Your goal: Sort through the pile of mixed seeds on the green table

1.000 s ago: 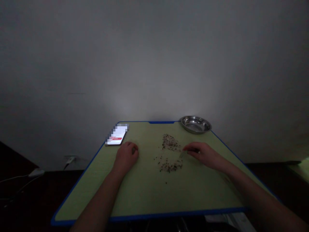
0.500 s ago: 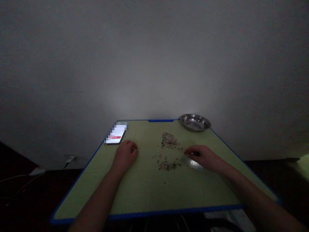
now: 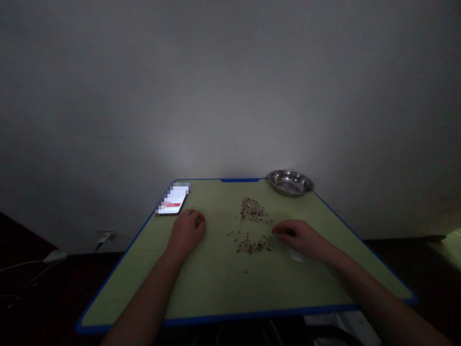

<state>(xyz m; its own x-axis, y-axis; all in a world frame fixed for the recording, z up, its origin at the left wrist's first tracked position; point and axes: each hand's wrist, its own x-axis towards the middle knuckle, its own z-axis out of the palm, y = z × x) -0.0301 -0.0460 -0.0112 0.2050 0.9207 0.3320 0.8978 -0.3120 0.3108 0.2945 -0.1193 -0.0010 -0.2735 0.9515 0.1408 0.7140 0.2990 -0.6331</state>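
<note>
1. Tabletop (image 3: 209,288), pale green with a blue border, is spread across the near side, and one dark bit (image 3: 246,272) is left there, apart from the rest.
2. Now the near patch (image 3: 251,247): dark bits are loosely strewn, with paler ones seemingly mixed in.
3. Just to its right, a clear piece (image 3: 281,246), perhaps plastic, is met by the right hand (image 3: 301,239); fingertips are drawn together, and the piece appears to be pinched there. Whether anything is contained in it cannot be told.
4. Over on the left, the left hand (image 3: 187,229) is rested with fingers loosely curled; whether anything is held inside cannot be told.
5. Farther on, the far patch (image 3: 252,208) is more thickly packed, pale and dark together. Two patches are formed, then, but mixing and stragglers are left: only partway along, by this judgement.
6. Far left, a lit phone (image 3: 173,199) is laid near the edge.
7. Far right, a metal bowl (image 3: 292,193) is set at the corner; shiny metal is shown inside, and no bits can be made out there.
</note>
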